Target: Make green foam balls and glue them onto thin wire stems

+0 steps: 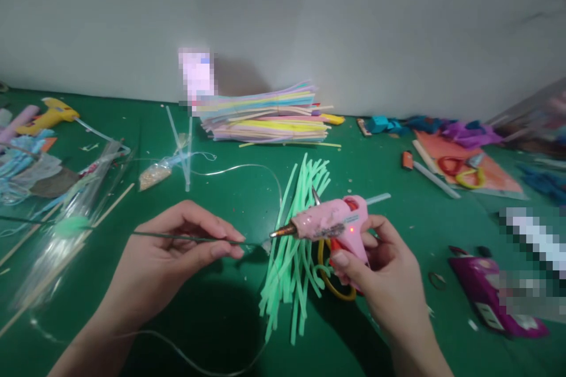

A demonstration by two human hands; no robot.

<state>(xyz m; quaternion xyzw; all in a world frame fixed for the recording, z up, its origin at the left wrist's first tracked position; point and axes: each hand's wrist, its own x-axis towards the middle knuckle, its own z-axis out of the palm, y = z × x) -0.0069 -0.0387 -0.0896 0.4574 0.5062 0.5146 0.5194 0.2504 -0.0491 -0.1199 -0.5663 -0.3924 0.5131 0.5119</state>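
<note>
Pinching a thin dark green stem (177, 237) in the left hand (170, 259), a pink hot glue gun (329, 221) gripped in the right hand (389, 268)
Nozzle (283, 231) over the mint-green strips (287, 283), near the stem's tip; left hand left of them, right hand right, pastel bundle (265, 115) behind

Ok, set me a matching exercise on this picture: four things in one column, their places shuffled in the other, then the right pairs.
1. Pink glue gun
2. Thin dark green stem
3. Loose mint-green strips
4. Yellow glue gun

A. Lying on the green table, between the hands
B. At the table's far left
C. Held in the right hand
D. Pinched in the left hand

Pairs: 1-C, 2-D, 3-A, 4-B
</note>
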